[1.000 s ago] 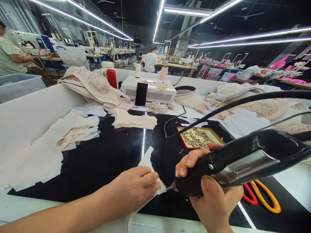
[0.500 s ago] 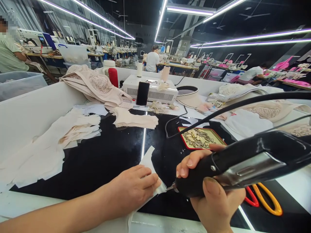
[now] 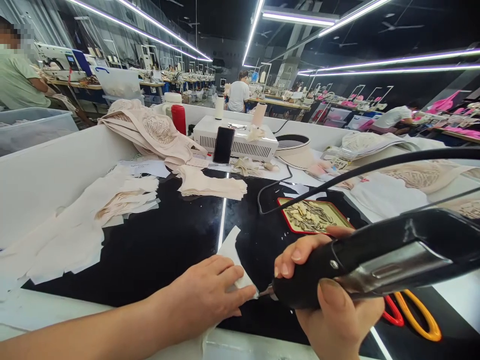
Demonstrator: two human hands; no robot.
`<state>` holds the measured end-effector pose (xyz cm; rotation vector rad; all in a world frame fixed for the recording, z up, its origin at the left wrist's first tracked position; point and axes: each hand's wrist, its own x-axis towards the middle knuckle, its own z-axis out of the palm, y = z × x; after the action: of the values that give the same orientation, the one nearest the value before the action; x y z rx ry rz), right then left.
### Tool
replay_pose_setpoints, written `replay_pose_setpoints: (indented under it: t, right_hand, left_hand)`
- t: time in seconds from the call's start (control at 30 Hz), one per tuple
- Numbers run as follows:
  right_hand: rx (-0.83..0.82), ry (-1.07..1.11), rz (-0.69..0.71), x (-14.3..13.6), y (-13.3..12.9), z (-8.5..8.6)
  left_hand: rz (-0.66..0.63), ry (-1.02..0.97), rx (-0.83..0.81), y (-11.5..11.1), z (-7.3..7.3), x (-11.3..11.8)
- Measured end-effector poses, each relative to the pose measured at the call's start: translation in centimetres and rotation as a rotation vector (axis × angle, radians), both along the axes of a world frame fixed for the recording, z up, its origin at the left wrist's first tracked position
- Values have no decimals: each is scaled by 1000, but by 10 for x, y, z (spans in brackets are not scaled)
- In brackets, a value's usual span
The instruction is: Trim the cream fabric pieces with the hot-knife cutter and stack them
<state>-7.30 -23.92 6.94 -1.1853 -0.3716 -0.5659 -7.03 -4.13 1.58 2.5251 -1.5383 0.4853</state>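
Taking the left hand (image 3: 210,295) as the centre of a clock face, with 12 at the far side of the bench (image 3: 150,260), the white cloth (image 3: 228,246) lies under its bent fingers, which grip it. The cloth's narrow end points toward 1 o'clock. At 3 o'clock the right hand (image 3: 337,310) is wrapped around a black tool (image 3: 375,262), whose metal tip is at the cloth's near corner, just beside the left fingertips.

Farther out at 3 o'clock, partly behind the right hand and tool, are the orange handle (image 3: 422,325) and red handle (image 3: 395,315). A red-rimmed tray (image 3: 339,217) of seeds sits at 2 o'clock. A cloth stack (image 3: 213,186) rests at 12, with an upright phone (image 3: 224,145) beyond it, in front of a white box (image 3: 258,145). Pale cloth pieces (image 3: 75,220) spread out at 10.
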Motion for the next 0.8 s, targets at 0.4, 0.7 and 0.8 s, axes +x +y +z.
replay_pose_setpoints:
  t: [0.4,0.7,0.8]
  right_hand:
    - [78,6,-35,9,6,11]
    - [71,8,-47,21,11,7]
    - [56,5,-44,22,12,6]
  left_hand:
    - [19,62,6,0,-5,-4]
    - [48,84,-70,0,-13,-3]
    - [53,96,-72,-1,-14,-2]
